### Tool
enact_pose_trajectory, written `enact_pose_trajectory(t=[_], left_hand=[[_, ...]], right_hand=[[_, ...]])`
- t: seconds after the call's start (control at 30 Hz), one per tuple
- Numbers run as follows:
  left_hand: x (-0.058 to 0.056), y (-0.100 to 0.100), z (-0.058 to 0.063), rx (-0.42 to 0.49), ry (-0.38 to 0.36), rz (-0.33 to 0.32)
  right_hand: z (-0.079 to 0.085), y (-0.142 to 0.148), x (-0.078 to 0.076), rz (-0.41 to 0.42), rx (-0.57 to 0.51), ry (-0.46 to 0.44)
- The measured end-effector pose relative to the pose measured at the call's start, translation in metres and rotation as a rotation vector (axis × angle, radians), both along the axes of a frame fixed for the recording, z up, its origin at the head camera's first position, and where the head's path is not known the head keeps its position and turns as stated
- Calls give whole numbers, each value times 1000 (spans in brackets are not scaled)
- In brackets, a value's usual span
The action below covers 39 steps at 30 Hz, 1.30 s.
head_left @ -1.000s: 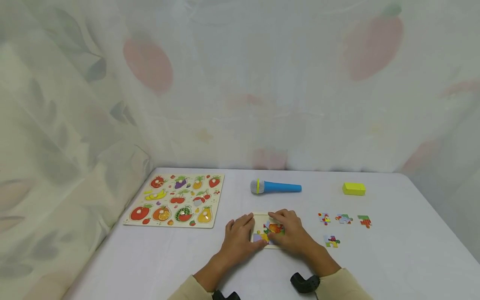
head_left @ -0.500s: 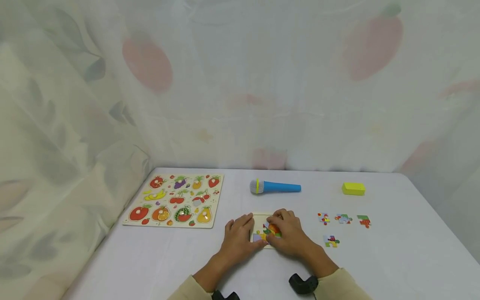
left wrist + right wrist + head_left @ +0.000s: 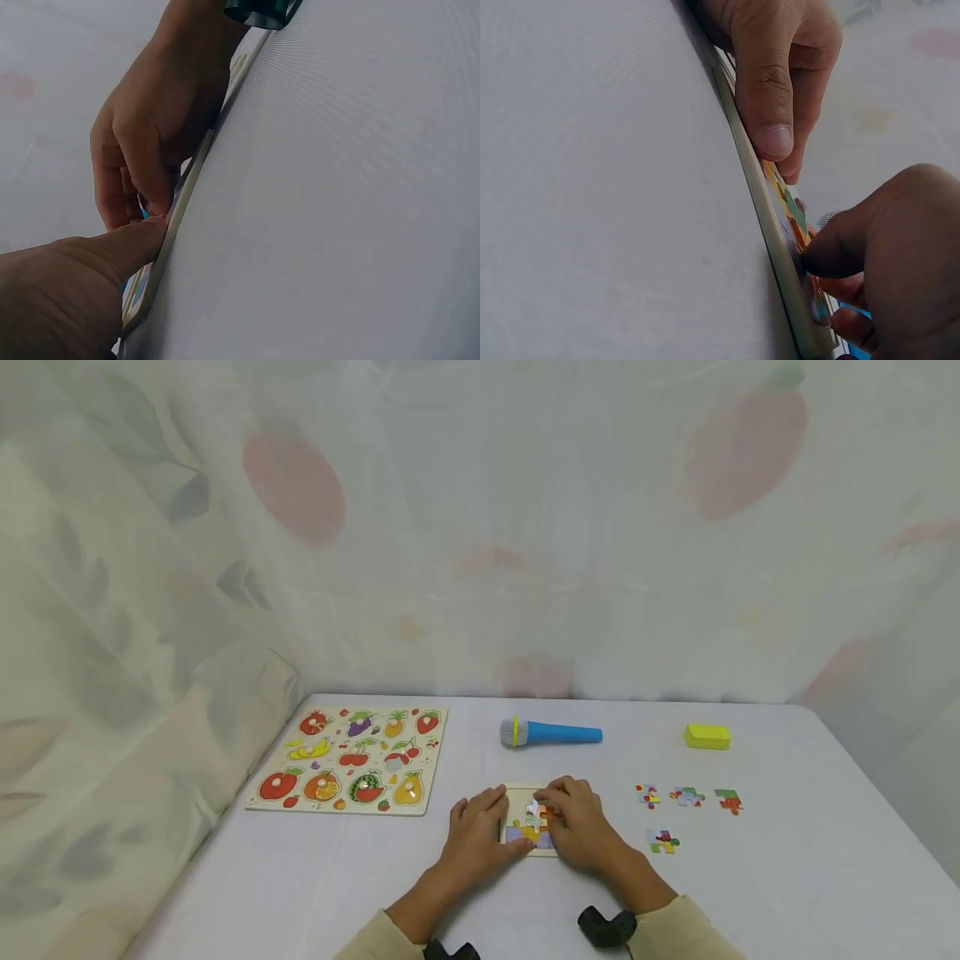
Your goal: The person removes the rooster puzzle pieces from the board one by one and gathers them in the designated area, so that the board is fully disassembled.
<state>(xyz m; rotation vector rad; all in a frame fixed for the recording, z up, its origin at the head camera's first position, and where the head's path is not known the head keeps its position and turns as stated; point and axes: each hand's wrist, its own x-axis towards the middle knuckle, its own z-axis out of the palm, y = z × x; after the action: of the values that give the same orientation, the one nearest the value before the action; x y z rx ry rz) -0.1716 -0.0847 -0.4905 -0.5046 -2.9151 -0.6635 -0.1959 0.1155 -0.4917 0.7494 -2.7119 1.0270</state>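
Observation:
A small wooden jigsaw tray lies on the white table in front of me, with joined picture pieces along its lower side. My left hand holds the tray at its left side, fingers along the left edge and thumb over the front rim. Above the tray's right part, my right hand pinches a jigsaw piece that catches the light. In the right wrist view the right thumb is down at the colourful pieces inside the rim. The right hand hides the tray's right side.
Several loose jigsaw pieces lie to the right. Behind the tray is a blue toy microphone, and a yellow block sits at the back right. A fruit peg puzzle board lies at the left. Patterned cloth hangs behind the table.
The right hand has shifted slightly over the tray, and the piece at its fingers has turned from showing red and orange to a bright glare. The left hand has stayed put.

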Motion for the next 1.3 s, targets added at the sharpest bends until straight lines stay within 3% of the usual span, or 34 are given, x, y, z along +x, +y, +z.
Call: enact_pose_trajectory(t=[0.3, 0.53, 0.73, 0.87, 1.3], left_hand=[[-1, 0, 0, -6, 23, 3], [-1, -1, 1, -4, 24, 5], [-1, -1, 1, -1, 15, 11], [-1, 0, 0, 5, 17, 4], [1, 0, 0, 19, 31, -11]], right_hand=[[3, 2, 0, 68, -19, -10], [4, 1, -1, 111, -12, 49], [7, 1, -1, 85, 63, 104], [13, 3, 2, 50, 89, 91], [26, 23, 5, 51, -91, 109]])
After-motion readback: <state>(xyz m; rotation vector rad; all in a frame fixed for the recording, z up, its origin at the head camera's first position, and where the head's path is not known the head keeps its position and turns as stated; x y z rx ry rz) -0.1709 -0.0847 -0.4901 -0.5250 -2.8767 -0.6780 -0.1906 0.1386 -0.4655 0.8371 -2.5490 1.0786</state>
